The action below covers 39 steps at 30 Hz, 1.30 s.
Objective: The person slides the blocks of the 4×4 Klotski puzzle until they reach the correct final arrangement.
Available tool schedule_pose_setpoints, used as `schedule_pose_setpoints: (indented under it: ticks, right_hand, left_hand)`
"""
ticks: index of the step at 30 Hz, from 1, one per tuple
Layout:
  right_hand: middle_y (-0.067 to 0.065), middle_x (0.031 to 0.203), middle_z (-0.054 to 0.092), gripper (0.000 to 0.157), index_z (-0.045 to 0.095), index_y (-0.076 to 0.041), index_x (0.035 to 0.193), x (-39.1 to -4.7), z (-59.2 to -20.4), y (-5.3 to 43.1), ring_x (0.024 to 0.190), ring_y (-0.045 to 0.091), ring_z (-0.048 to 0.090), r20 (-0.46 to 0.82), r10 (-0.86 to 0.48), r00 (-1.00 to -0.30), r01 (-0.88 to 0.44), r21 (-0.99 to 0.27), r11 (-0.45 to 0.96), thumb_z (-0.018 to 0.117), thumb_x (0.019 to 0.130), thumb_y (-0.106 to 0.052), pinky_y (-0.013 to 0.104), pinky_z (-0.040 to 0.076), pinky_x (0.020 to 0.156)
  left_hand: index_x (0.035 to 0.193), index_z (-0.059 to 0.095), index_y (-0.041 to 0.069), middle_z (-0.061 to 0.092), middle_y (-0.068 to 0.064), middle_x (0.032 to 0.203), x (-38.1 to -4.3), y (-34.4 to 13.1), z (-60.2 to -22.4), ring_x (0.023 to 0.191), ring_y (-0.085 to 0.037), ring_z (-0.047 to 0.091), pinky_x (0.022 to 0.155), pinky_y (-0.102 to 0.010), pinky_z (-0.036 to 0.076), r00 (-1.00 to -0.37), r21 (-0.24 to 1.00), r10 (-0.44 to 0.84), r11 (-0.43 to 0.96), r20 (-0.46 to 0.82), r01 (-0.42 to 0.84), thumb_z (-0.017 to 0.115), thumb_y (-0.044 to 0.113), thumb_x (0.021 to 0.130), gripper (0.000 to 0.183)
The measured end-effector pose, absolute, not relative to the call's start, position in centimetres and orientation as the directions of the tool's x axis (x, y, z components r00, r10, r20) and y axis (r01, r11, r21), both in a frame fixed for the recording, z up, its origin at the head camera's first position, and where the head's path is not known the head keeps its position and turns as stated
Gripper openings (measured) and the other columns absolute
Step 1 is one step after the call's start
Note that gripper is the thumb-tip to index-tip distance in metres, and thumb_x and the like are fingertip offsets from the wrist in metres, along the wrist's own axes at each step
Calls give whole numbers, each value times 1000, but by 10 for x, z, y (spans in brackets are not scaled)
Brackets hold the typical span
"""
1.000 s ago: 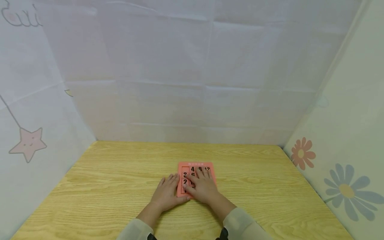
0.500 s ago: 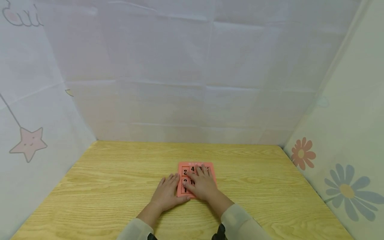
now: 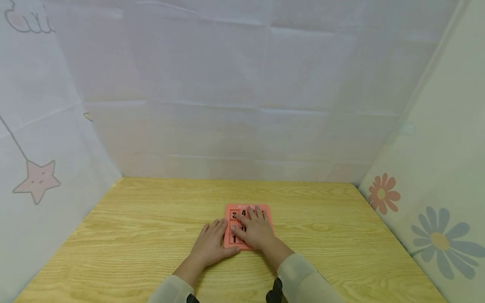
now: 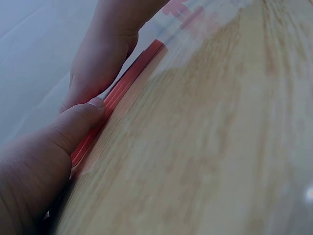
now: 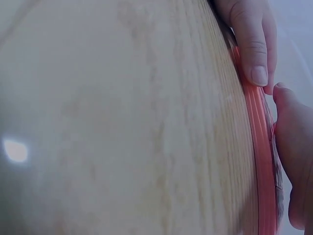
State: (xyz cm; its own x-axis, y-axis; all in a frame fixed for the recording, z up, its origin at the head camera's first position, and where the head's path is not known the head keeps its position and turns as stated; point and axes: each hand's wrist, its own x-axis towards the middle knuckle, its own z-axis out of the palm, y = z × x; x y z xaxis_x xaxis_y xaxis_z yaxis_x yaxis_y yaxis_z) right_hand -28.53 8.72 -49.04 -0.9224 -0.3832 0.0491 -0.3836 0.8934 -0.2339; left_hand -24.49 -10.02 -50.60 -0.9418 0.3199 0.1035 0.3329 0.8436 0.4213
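Note:
A pink number sliding puzzle (image 3: 227, 242) lies flat on the table, with black-numbered tiles in its frame. The tile 3 (image 3: 234, 215) sits in the upper left corner of the grid, tile 4 (image 3: 243, 213) beside it, and tile 1 (image 3: 233, 239) at the lower left. My left hand (image 3: 210, 245) rests against the puzzle's left side, its fingers straight along that edge and the thumb on the near edge. Spread over the tiles, my right hand (image 3: 258, 232) touches them with extended fingers; its thumb tip is on the left column. Several tiles on the right are hidden beneath it.
The wood-grain table (image 3: 151, 210) surrounds the puzzle. A pale cloth backdrop (image 3: 242, 105) rises behind it, with side panels bearing a star (image 3: 36, 182) at left and flowers (image 3: 439, 241) at right.
Tile 3 has slid up into the corner space that stood vacant a second ago. My right hand has shifted slightly away from me and left. The left hand has stayed in place.

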Motion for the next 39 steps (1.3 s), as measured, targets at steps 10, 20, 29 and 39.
schedule_pose_setpoints:
  ticks: [10, 20, 29, 39]
  right_hand:
    - [12, 162, 26, 64, 45, -33, 147, -289, -486, 86, 152, 39, 14, 29, -365, -930, -363, -205, 909, 33, 96, -69, 60, 14, 123]
    - [12, 162, 25, 65, 43, -33, 149, -291, -489, 85, 152, 38, 14, 17, -359, -933, -355, -191, 915, 33, 96, -69, 60, 14, 123]
    - [13, 163, 24, 67, 40, -29, 151, -287, -493, 87, 152, 38, 14, 39, -369, -929, -367, -234, 900, 34, 96, -68, 59, 13, 123]
    - [16, 160, 28, 63, 44, -27, 149, -272, -493, 92, 151, 39, 16, 111, -429, -897, -443, -254, 860, 38, 98, -64, 61, 14, 122]
  left_hand:
    - [151, 35, 3, 36, -14, 157, -245, -100, -506, 149, -34, 27, 123, -57, 17, -944, 425, 313, 845, 101, 326, 59, 75, 79, 105]
    - [151, 36, 3, 36, -14, 157, -244, -99, -507, 149, -34, 27, 122, -58, 17, -942, 425, 320, 843, 97, 330, 60, 74, 79, 104]
    - [152, 35, 3, 35, -15, 158, -244, -100, -507, 149, -35, 27, 122, -58, 18, -940, 410, 329, 847, 93, 338, 58, 75, 80, 104]
    - [151, 36, 2, 35, -16, 157, -245, -101, -506, 148, -35, 28, 122, -57, 19, -940, 402, 325, 851, 99, 337, 58, 76, 79, 105]
